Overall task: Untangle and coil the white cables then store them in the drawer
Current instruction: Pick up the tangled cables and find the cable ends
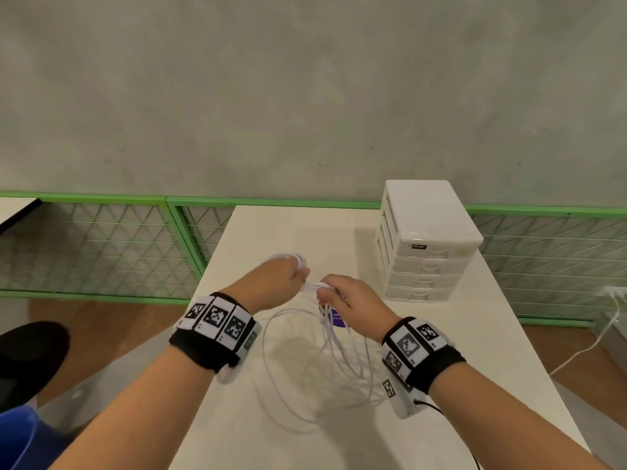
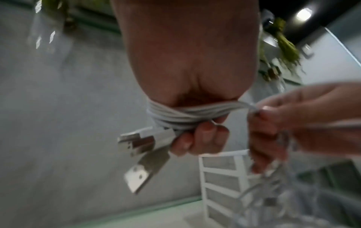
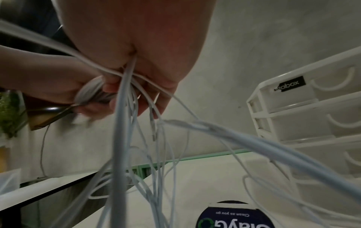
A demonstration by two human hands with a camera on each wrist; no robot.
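Note:
Thin white cables (image 1: 305, 361) hang in loose tangled loops from both hands down onto the cream table (image 1: 492, 351). My left hand (image 1: 288, 276) grips a tight coil of white cable (image 2: 185, 117) wound round its fingers, with metal USB plugs (image 2: 140, 141) sticking out below. My right hand (image 1: 334, 295), just to its right, pinches the taut strands coming off that coil, and several cables (image 3: 125, 123) run down from its fingers. The white drawer unit (image 1: 427, 242) stands at the back right of the table, its drawers pushed in.
A round dark blue sticker (image 1: 337, 317) lies on the table under my right hand. A green mesh railing (image 1: 101, 245) runs behind the table. Another white cable (image 1: 590, 347) trails over the floor at the right. Something black (image 1: 30, 357) sits at the far left.

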